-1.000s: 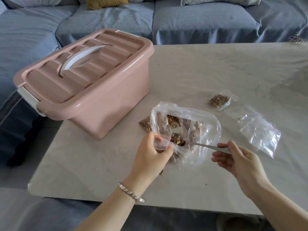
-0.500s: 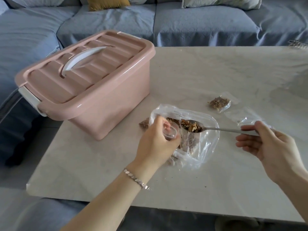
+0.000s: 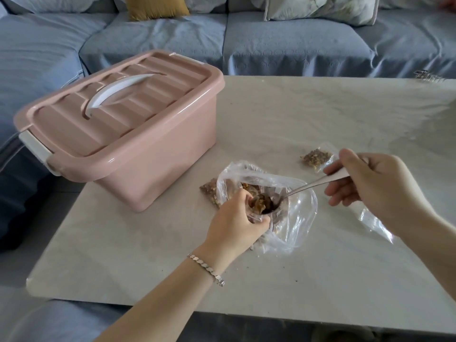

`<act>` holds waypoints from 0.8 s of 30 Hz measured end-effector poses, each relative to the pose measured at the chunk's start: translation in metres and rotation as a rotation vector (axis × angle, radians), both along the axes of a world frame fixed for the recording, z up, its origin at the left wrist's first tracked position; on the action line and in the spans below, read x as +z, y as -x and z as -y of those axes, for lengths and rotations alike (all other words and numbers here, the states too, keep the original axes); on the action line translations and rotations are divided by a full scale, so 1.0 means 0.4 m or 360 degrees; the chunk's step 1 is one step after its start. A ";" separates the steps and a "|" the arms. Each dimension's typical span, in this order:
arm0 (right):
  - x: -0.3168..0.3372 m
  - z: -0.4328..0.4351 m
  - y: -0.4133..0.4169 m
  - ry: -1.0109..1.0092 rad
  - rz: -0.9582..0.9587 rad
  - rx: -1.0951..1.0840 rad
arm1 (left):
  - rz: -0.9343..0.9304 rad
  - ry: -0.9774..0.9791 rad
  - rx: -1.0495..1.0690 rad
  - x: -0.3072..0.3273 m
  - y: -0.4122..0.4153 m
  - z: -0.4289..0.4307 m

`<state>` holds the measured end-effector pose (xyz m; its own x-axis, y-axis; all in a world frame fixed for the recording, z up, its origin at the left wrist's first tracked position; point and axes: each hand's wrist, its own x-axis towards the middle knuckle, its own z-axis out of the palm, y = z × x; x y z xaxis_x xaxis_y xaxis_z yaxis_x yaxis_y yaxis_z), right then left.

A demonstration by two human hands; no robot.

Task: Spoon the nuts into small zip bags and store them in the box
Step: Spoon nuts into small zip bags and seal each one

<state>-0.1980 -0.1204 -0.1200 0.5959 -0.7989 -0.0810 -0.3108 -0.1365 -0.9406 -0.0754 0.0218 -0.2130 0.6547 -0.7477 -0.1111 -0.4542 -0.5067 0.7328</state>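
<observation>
At a pale marble-look table [image 3: 320, 114], a person's left hand [image 3: 235, 219] curls its fingers and thumb around the mouth of a small zip bag [image 3: 256, 217], holding it open just above a large clear plastic bag [image 3: 298, 218] that lies crumpled on the tabletop with nuts inside. The right hand [image 3: 375, 186] pinches the end of a metal spoon [image 3: 303, 187] between thumb and bent fingers; the spoon slopes down to the left, and its bowl, heaped with nuts [image 3: 265, 206], sits at the small bag's opening, touching the left fingers. One filled zip bag [image 3: 315, 157] lies just beyond the right hand, and another [image 3: 209, 191] lies behind the large bag, near the box. Empty zip bags [image 3: 375, 225] lie partly hidden under the right forearm. The pink storage box [image 3: 138, 154] stands at the table's left corner, its lid on and white handle [image 3: 118, 91] folded flat. A silver bracelet [image 3: 207, 267] circles the left wrist. A blue sofa [image 3: 271, 45] with a mustard cushion [image 3: 155, 6] runs behind the table.
</observation>
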 end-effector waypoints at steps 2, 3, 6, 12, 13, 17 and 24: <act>0.015 -0.020 -0.009 0.0256 -0.0016 0.0111 | -0.0054 0.0004 0.0015 0.000 0.002 0.001; 0.022 -0.031 -0.010 0.0405 -0.0013 0.0160 | -0.0081 0.0012 0.0026 0.001 0.003 0.001; 0.042 -0.057 0.006 0.0790 0.0028 0.0265 | -0.0162 0.0070 0.0081 0.001 0.003 0.001; 0.021 -0.065 0.041 0.0837 0.0173 0.0403 | -0.0072 0.0210 0.0119 0.002 0.004 -0.003; 0.011 -0.068 0.042 0.0836 0.0171 0.0445 | 0.0004 0.0239 0.0091 0.003 0.007 -0.003; -0.004 -0.074 0.050 0.0879 0.0260 0.0517 | 0.0198 0.0388 0.0068 0.001 0.012 -0.012; -0.055 -0.043 0.061 0.0670 0.0466 0.0187 | 0.0188 0.0400 0.0351 0.006 -0.003 -0.072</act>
<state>-0.2222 -0.1034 -0.1418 0.6332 -0.6528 0.4159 -0.0029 -0.5393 -0.8421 -0.0743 0.0507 -0.2104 0.8010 -0.5811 0.1443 -0.4427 -0.4126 0.7961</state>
